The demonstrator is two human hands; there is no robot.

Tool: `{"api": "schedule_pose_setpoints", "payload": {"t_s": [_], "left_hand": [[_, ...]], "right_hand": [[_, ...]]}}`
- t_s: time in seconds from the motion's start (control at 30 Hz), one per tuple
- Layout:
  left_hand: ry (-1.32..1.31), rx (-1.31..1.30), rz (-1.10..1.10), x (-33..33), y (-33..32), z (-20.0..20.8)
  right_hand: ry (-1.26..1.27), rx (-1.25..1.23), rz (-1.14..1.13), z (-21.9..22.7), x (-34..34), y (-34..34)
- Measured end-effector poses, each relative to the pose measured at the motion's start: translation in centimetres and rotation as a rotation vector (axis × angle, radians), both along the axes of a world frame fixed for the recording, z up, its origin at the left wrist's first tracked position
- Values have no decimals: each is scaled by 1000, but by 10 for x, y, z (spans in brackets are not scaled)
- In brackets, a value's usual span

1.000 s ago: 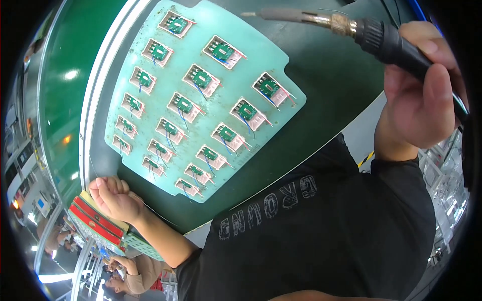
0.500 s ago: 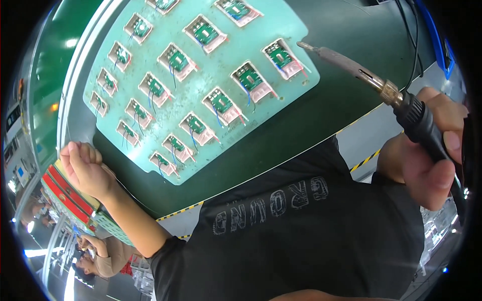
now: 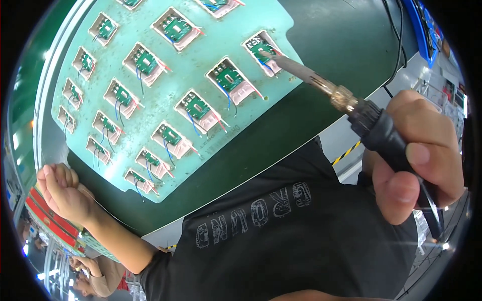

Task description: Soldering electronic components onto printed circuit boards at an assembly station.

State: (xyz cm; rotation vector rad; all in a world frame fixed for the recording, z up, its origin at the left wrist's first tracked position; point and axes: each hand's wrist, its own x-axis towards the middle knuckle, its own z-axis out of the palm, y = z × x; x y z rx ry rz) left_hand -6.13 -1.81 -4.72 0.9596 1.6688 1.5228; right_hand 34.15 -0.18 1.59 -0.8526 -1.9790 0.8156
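Soldering iron (image 3: pixel 346 100) sits in the right hand (image 3: pixel 433 160), whose fingers and thumb wrap round its black handle. The left hand (image 3: pixel 65 193) is loosely curled near the tray's lower left corner; whether anything is inside it, I cannot tell. The iron slants up and to the left from the hand, its tip over the green board (image 3: pixel 260 46) in the tray's right-hand pocket; contact between them cannot be made out. The tray (image 3: pixel 221 41) is pale green and stained, and it carries rows of pinkish-white cases (image 3: pixel 244 96), each with a small green board and blue, black and red wires (image 3: pixel 166 66). Near its edge toward the person runs a line of small dark characters, too faint to read. Under the tray is the dark green table (image 3: pixel 336 50), with a pale rail (image 3: pixel 50 75) along the left. The black shirt (image 3: pixel 281 251) bears one line of pale outlined capital letters (image 3: pixel 258 213) across the chest, upside down in this view. Farther out are a red thing (image 3: pixel 50 216) below the left hand, black cables (image 3: pixel 396 45) at the upper right, yellow-and-black tape (image 3: pixel 347 153), and a co-worker (image 3: pixel 108 276) at the lower left.
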Motion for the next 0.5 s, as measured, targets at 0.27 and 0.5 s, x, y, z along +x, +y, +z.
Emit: {"api": "schedule_pose_setpoints", "payload": {"t_s": [0.27,0.5], "left_hand": [[11,17,-29,8,1,2],[14,18,5,8,1,2]], "right_hand": [[-92,-44,35,11,-4,8],[-150,-89,84,15,-6,14]]}}
